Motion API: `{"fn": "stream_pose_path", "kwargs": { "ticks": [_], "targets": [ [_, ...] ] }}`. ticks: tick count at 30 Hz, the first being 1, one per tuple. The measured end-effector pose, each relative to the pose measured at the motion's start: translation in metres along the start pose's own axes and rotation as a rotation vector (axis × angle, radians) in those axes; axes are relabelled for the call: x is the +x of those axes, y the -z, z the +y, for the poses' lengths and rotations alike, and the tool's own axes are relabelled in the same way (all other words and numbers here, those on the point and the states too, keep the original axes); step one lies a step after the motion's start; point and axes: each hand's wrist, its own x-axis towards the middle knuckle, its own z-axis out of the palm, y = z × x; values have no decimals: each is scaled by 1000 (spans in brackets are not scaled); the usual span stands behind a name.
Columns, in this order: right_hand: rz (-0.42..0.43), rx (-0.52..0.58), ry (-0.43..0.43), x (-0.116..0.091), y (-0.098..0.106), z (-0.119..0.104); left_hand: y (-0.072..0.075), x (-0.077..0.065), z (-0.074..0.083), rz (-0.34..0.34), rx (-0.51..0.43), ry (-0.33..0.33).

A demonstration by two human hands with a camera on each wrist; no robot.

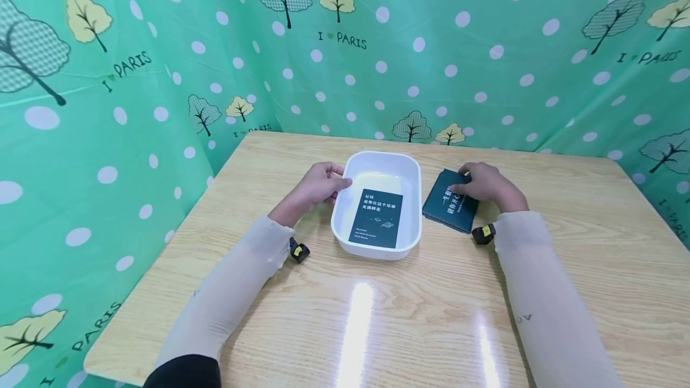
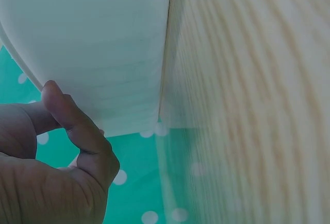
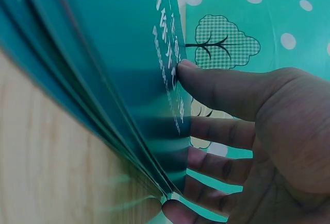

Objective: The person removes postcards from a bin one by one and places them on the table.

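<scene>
My left hand holds the left rim of a white plastic tub, with the thumb at the rim. In the left wrist view the tub's outer wall rises beside the thumb. One dark green card with white print and small planet drawings lies flat on the tub's floor. To the right of the tub, my right hand grips the far right side of a stack of dark green printed cards. The right wrist view shows the thumb on the top card, fingers along the edge and slightly fanned layers.
The light wood table carries the tub and the cards near its far edge. A green curtain with dots and trees hangs behind the table and along its left side. Ceiling light reflects off the tabletop in front.
</scene>
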Motion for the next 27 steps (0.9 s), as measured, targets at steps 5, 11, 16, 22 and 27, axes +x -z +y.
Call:
{"fn": "stream_pose_path", "kwargs": {
  "ticks": [5,11,16,22,27],
  "targets": [
    [-5,-18,2,0,0,-1,1,0,0,2,2,-1],
    [-8,-38,3,1,0,1,0,-1,1,4,11,0],
    [-10,-44,-2,2,0,2,-1,0,2,0,10,-2],
    [-6,-48,0,1,1,1,-1,0,1,-2,-3,-6],
    [83,-76,17,-1,2,-4,0,0,1,-5,-4,-2]
  ]
}}
